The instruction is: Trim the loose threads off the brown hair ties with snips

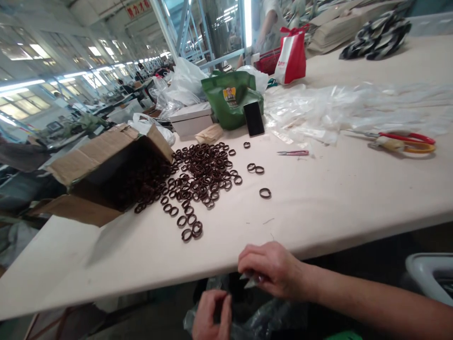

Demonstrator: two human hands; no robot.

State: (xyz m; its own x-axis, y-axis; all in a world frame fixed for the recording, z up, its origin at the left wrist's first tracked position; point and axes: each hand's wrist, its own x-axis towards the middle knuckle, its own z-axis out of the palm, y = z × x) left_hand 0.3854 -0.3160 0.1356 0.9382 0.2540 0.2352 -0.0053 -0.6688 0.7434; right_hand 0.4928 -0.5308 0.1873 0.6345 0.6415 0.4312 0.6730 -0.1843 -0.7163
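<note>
- Right hand (pixel 272 268), at the edge of the bench (pixel 339 198): fingers closed around a pointed-bladed tool (pixel 251 283).
- Left hand (pixel 208 315), off the bench: fingers curled; cannot tell whether they pinch anything.
- Brown rings (pixel 200 168): heaped at the mouth of a cardboard box (pixel 92 153), a few lying apart.

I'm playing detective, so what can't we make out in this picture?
All in the head view:
Deep inside the cardboard box: lost in dark shadow.
Most of the pointed tool in the right hand: covered by the fingers.
The left hand's wrist: cut off by the bottom edge.
The green bag's contents: hidden by its sides.
Far-off workers: too small and blurred.
</note>
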